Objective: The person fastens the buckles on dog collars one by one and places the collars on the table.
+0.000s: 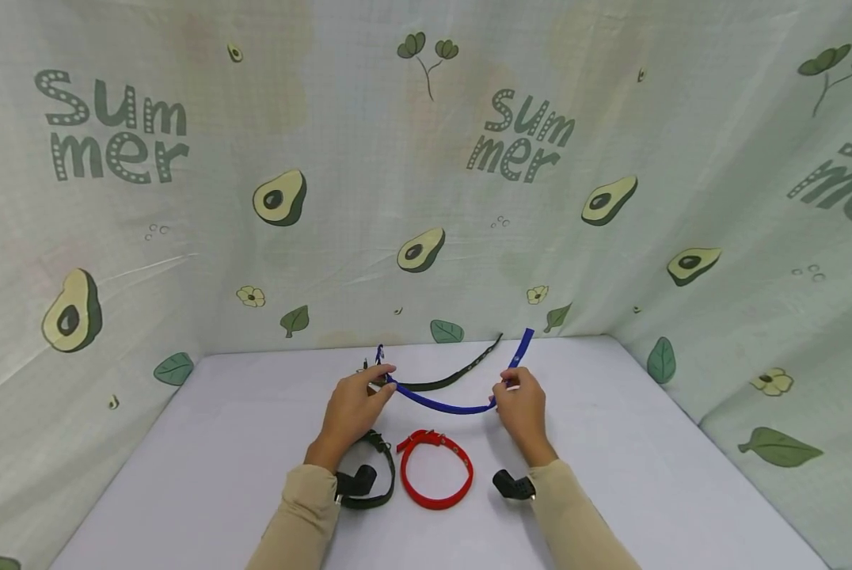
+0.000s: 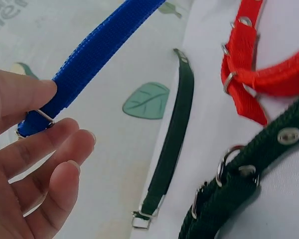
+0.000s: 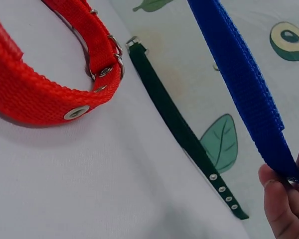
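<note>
A blue webbing collar with metal fittings hangs in a shallow curve between both hands above the table. My left hand pinches it close to its buckle end, thumb on the strap in the left wrist view, where the other fingers are spread. Toward the opposite end, my right hand grips the strap between thumb and fingers, with the tip sticking up beyond. Behind it lies an unfastened dark green collar. Nearer to me, a red collar and a second dark green collar are fastened into loops.
The white table runs back to a hanging cloth printed with avocados, leaves and lettering. The left forearm covers part of the looped green collar. A black wrist camera sits at the right wrist.
</note>
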Motion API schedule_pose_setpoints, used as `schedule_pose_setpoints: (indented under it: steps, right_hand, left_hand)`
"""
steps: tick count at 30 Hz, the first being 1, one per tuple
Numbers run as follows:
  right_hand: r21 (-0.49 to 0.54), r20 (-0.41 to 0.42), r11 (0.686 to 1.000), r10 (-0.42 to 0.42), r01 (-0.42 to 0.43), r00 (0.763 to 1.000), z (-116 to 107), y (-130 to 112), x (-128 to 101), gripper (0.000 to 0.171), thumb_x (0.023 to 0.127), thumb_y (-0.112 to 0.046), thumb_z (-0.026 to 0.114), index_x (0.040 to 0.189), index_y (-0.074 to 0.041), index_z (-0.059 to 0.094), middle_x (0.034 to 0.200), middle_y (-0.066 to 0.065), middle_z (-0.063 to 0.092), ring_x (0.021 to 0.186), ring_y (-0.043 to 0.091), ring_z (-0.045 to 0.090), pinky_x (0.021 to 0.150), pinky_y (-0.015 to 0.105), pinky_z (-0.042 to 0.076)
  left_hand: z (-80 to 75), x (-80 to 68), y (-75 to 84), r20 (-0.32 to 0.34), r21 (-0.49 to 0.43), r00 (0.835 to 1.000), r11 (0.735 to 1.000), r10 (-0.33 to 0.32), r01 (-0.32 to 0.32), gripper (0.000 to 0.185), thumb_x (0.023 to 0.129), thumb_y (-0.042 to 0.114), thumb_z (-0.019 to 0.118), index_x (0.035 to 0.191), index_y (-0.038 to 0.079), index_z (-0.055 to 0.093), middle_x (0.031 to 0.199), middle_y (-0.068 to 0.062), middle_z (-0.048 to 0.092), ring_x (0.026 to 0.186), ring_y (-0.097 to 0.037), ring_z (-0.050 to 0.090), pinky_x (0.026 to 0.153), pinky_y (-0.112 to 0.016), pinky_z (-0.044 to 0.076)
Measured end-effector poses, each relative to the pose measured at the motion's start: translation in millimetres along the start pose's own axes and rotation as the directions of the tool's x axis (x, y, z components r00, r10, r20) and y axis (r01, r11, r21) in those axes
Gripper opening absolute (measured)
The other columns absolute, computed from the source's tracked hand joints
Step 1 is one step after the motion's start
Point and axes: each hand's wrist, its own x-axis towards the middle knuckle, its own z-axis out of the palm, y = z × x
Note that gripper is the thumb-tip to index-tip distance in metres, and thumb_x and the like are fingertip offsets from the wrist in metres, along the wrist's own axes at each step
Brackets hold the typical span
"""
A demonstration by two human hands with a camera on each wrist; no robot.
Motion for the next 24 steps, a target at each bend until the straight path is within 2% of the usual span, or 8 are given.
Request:
schedule_pose_setpoints:
  steps: [5, 7, 11, 15, 18, 21, 24]
  right_hand:
    - [0.007, -0.016, 1.0, -0.003, 0.003, 1.0, -4.5, -5.1, -3.7, 0.043, 0.088, 0.0, 0.059, 0.131, -0.002, 0.055, 0.096, 0.015, 0.063, 0.067, 0.02, 0.07, 0.055, 0.027, 0.05]
    - [0.0, -0.02, 1.0, 0.0, 0.0, 1.0, -5.9, -7.5, -5.6, 0.052, 0.089, -0.002, 0.058, 0.14, -0.007, 0.049, 0.099, 0.014, 0.061, 0.068, 0.02, 0.07, 0.058, 0.029, 0.05]
    - [0.027, -0.008, 0.999, 0.031, -0.031, 0.999, -8.0, -11.2, -8.7, 0.065, 0.092, -0.004, 0.057, 0.153, -0.009, 0.035, 0.105, 0.013, 0.058, 0.071, 0.021, 0.071, 0.066, 0.03, 0.053]
    - [0.091, 0.011, 0.992, 0.083, -0.084, 0.996, -10.8, -13.1, -9.6, 0.062, 0.095, -0.006, 0.054, 0.154, -0.007, 0.034, 0.104, 0.013, 0.056, 0.071, 0.021, 0.069, 0.068, 0.026, 0.054]
    - [0.139, 0.016, 0.986, 0.094, -0.096, 0.995, -14.5, -15.1, -9.7, 0.058, 0.097, -0.006, 0.05, 0.153, -0.007, 0.038, 0.098, 0.013, 0.054, 0.066, 0.019, 0.066, 0.063, 0.024, 0.053]
    - [0.19, 0.023, 0.978, 0.081, -0.084, 0.996, -18.2, -17.3, -9.0, 0.057, 0.096, -0.004, 0.046, 0.152, -0.008, 0.039, 0.094, 0.013, 0.051, 0.061, 0.017, 0.062, 0.057, 0.024, 0.05]
    - [0.229, 0.019, 0.972, 0.047, -0.05, 0.999, -19.3, -19.1, -6.9, 0.051, 0.097, -0.003, 0.046, 0.148, -0.007, 0.046, 0.091, 0.012, 0.053, 0.057, 0.014, 0.057, 0.053, 0.024, 0.046]
  left_hand:
    - [-0.6, -4.4, 8.0, -0.007, -0.06, 1.0, 0.998, -0.019, 0.019, 0.03, 0.097, 0.027, 0.068, 0.127, 0.023, 0.07, 0.1, 0.004, 0.071, 0.075, -0.009, 0.062, 0.063, -0.031, 0.049]
    - [-0.8, -5.7, 11.0, -0.009, -0.077, 1.0, 0.997, -0.018, 0.017, 0.03, 0.098, 0.028, 0.067, 0.128, 0.022, 0.07, 0.095, 0.004, 0.07, 0.074, -0.01, 0.062, 0.063, -0.032, 0.049]
    - [-0.4, -7.2, 14.7, -0.027, -0.098, 0.999, 0.995, -0.017, 0.014, 0.028, 0.099, 0.028, 0.066, 0.125, 0.021, 0.071, 0.083, 0.007, 0.066, 0.072, -0.01, 0.061, 0.062, -0.033, 0.048]
    - [1.6, -7.1, 16.8, -0.053, -0.134, 0.999, 0.991, -0.005, -0.002, 0.031, 0.098, 0.026, 0.068, 0.128, 0.022, 0.069, 0.078, 0.007, 0.063, 0.07, -0.009, 0.062, 0.061, -0.032, 0.047]
    - [3.5, -6.8, 20.6, -0.056, -0.204, 0.998, 0.979, 0.005, -0.016, 0.043, 0.097, 0.024, 0.069, 0.139, 0.023, 0.061, 0.08, 0.004, 0.063, 0.069, -0.009, 0.062, 0.06, -0.03, 0.048]
    - [5.1, -7.1, 25.9, -0.026, -0.3, 0.999, 0.954, -0.022, 0.013, 0.057, 0.096, 0.023, 0.07, 0.15, 0.024, 0.049, 0.084, 0.001, 0.064, 0.071, -0.012, 0.065, 0.062, -0.03, 0.051]
    - [5.7, -7.9, 30.1, 0.019, -0.401, 0.998, 0.914, -0.061, 0.063, 0.064, 0.097, 0.022, 0.069, 0.154, 0.019, 0.041, 0.089, -0.004, 0.064, 0.076, -0.015, 0.068, 0.067, -0.031, 0.054]
